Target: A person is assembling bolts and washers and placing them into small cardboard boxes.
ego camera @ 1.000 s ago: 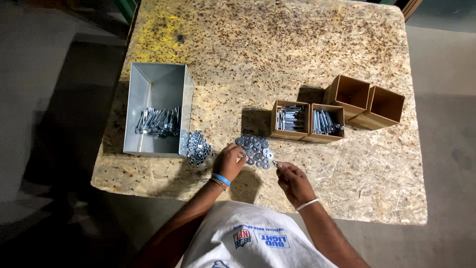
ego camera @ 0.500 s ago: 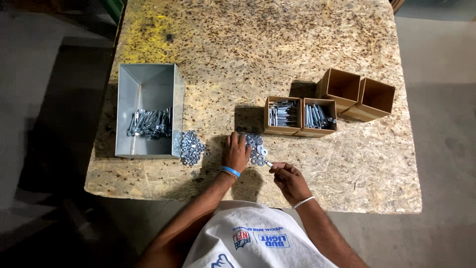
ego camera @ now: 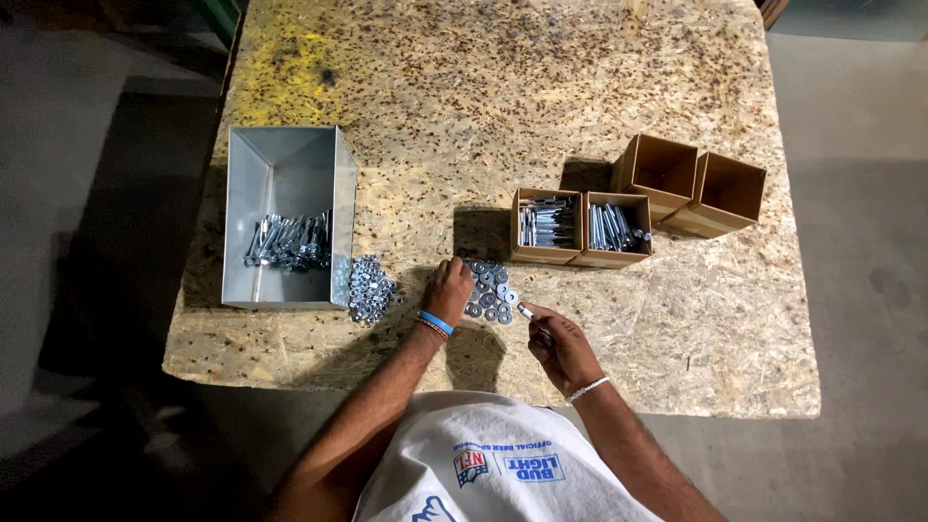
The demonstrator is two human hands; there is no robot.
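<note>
While the left hand [ego camera: 449, 287] rests with fingers curled on the heap of flat silver washers [ego camera: 489, 290] at frame centre, the right hand [ego camera: 559, 346] pinches one small silver bolt [ego camera: 529, 314] just beside it. Both lie on the speckled chipboard surface [ego camera: 580, 97], within easy reach of the two bolt-filled brown cardboard boxes [ego camera: 580, 227] above.

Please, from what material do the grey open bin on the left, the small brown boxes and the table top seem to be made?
The grey open bin looks like folded sheet metal: thin flat walls with a dull sheen. The small brown boxes seem plain cardboard: matt, with thin edges. The table top appears to be strand board: pressed wood flakes show all over, unfinished, with a yellow stain at the far left.
</note>
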